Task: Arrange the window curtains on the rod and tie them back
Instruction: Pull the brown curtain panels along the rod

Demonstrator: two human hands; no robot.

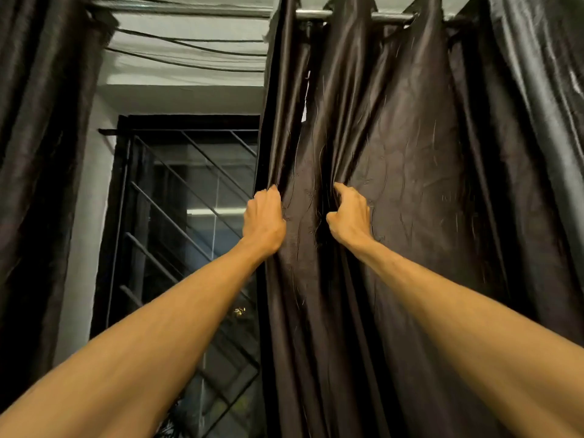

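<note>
A dark brown satin curtain point(410, 184) hangs in folds from a metal rod point(388, 17) at the top right. My left hand point(264, 221) grips the curtain's left edge, fingers closed around the fabric. My right hand point(349, 213) pinches a fold a little further right, at about the same height. A second dark curtain point(41, 153) hangs bunched at the far left. No tie-back is visible.
Between the two curtains is a dark window point(196, 216) with a black metal grille of diagonal bars. A white wall strip point(82, 248) runs beside it. Several cables point(189, 45) cross the ceiling above the rod.
</note>
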